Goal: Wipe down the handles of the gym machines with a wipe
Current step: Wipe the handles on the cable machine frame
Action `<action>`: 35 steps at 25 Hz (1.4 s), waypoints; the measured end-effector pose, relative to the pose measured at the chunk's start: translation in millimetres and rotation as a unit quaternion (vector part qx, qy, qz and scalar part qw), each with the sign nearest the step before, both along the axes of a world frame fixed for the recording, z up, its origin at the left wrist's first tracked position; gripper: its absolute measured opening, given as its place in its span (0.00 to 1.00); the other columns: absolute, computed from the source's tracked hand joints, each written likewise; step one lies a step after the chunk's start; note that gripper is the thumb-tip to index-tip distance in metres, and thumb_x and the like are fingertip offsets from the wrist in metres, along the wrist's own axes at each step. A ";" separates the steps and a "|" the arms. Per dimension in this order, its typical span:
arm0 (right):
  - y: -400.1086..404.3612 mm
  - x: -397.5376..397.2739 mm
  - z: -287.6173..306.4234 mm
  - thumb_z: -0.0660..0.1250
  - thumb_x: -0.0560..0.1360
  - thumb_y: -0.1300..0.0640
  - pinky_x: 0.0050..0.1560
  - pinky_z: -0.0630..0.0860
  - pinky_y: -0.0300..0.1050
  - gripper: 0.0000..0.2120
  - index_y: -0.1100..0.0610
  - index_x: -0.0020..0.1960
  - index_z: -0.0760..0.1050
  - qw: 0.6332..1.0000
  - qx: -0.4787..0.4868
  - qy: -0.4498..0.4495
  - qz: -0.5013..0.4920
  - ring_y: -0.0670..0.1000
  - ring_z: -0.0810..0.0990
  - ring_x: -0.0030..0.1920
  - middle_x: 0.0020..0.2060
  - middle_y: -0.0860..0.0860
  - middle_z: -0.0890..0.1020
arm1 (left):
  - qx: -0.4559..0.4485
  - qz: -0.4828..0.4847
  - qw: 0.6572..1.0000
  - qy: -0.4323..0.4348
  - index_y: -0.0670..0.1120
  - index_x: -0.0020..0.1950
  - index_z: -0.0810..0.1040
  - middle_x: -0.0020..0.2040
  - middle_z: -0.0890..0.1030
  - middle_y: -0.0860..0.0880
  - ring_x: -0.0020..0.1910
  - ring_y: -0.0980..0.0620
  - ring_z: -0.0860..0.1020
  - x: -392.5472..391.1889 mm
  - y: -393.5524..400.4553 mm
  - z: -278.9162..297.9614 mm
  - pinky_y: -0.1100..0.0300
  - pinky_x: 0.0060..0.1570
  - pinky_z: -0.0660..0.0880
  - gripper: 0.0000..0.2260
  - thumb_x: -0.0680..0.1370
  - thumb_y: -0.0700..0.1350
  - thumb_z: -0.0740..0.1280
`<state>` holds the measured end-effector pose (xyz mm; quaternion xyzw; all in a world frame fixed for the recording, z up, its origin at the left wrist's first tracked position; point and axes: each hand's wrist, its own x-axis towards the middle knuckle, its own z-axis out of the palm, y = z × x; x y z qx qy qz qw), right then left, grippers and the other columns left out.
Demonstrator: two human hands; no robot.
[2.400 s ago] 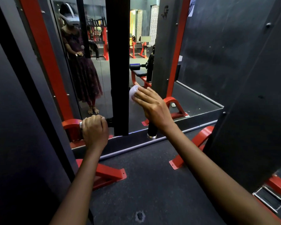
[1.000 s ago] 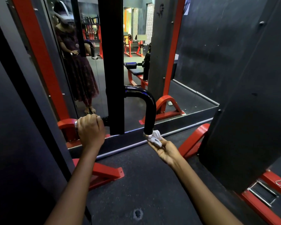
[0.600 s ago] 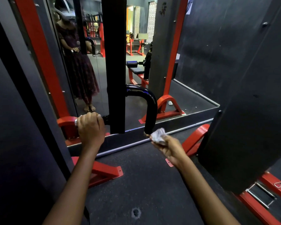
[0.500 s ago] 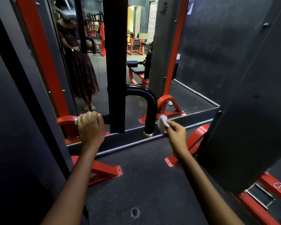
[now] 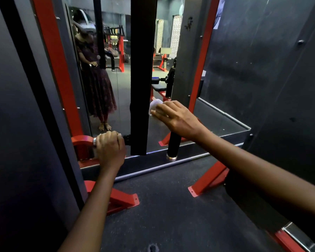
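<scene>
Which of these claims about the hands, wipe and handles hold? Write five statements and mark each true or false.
1. The right hand presses a white wipe on the top bend of the black handle. True.
2. The left hand hangs free at the person's side. False: it grips the left handle.
3. The wipe lies on the floor. False: it is under the right hand's fingers.
4. A silver cap ends the black handle's lower tip. True.
5. The machine's feet are blue. False: they are red.
</scene>
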<state>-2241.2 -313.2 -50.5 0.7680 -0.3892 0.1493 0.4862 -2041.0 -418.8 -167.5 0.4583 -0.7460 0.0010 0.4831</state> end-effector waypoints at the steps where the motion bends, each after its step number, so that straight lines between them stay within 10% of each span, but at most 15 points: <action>1: 3.9 -4.6 3.0 0.57 0.80 0.65 0.43 0.74 0.51 0.11 0.64 0.58 0.76 1.000 0.013 0.024 0.006 0.58 0.78 0.42 0.49 0.58 0.79 | 0.000 -0.002 1.000 0.001 0.42 0.35 0.70 0.33 0.72 0.41 0.36 0.41 0.71 0.1 0.2 0.1 0.46 0.46 0.64 0.15 0.77 0.46 0.51; 12: 16.5 -9.5 17.1 0.54 0.82 0.63 0.42 0.68 0.47 0.14 0.65 0.56 0.78 0.994 0.072 0.074 -0.027 0.53 0.75 0.38 0.49 0.55 0.80 | 0.008 -0.019 1.000 -0.008 0.41 0.35 0.69 0.33 0.72 0.40 0.36 0.40 0.71 1.9 3.1 3.0 0.44 0.48 0.68 0.17 0.78 0.47 0.50; 23: 50.2 -5.0 -114.7 0.63 0.73 0.63 0.46 0.75 0.42 0.15 0.63 0.59 0.76 0.939 0.095 -0.311 -0.108 0.55 0.76 0.45 0.56 0.52 0.76 | 0.001 -0.019 1.000 -0.018 0.40 0.36 0.72 0.34 0.73 0.41 0.37 0.40 0.72 1.5 -1.2 0.1 0.44 0.50 0.67 0.17 0.78 0.47 0.50; 28: 54.2 8.5 -154.5 0.59 0.73 0.64 0.34 0.77 0.50 0.11 0.60 0.52 0.76 0.918 0.187 -0.327 -0.127 0.55 0.75 0.42 0.51 0.51 0.75 | 0.020 -0.024 0.999 -0.015 0.41 0.37 0.72 0.35 0.74 0.41 0.39 0.40 0.72 0.8 -3.9 -0.2 0.43 0.52 0.68 0.18 0.78 0.48 0.49; 35: 26.9 18.7 -25.0 0.67 0.70 0.69 0.44 0.75 0.45 0.15 0.60 0.55 0.81 0.954 -0.053 -0.288 -0.068 0.58 0.80 0.46 0.50 0.59 0.81 | 0.019 -0.015 1.000 -0.009 0.40 0.37 0.72 0.35 0.74 0.40 0.39 0.39 0.72 0.4 -1.6 -0.4 0.44 0.51 0.66 0.17 0.78 0.47 0.50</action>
